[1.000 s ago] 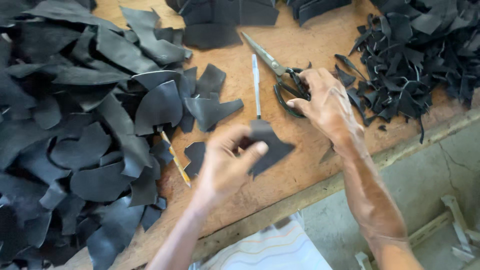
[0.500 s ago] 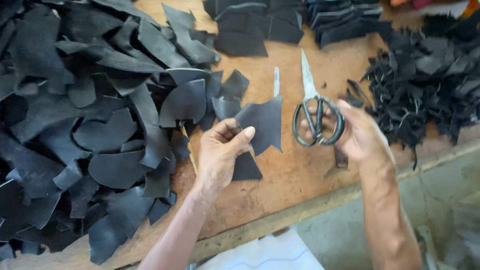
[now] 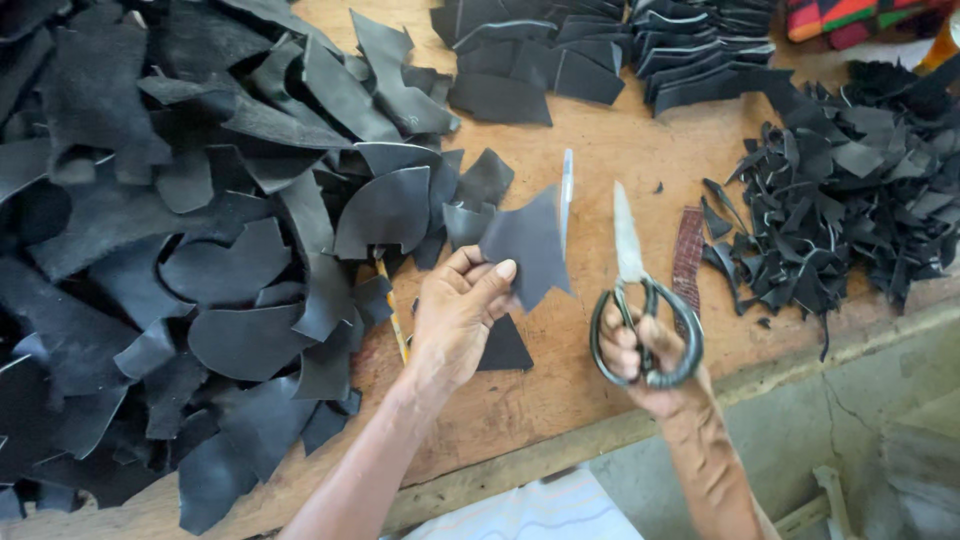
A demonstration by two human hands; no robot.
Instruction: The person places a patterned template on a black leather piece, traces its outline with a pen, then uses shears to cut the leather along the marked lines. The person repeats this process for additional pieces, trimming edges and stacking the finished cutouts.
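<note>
Left hand [image 3: 455,320] pinches black leather piece [image 3: 530,248] between thumb and fingers, lifted above wooden table [image 3: 620,150], centre of scene. Right hand [image 3: 650,365] closed through loops of scissors [image 3: 640,320], blades shut, pointing far. Pen [image 3: 566,195] lies just behind leather piece. Big pile of black leather [image 3: 180,250] left; heap of offcuts [image 3: 850,200] right; stacked cut pieces [image 3: 600,50] far.
</note>
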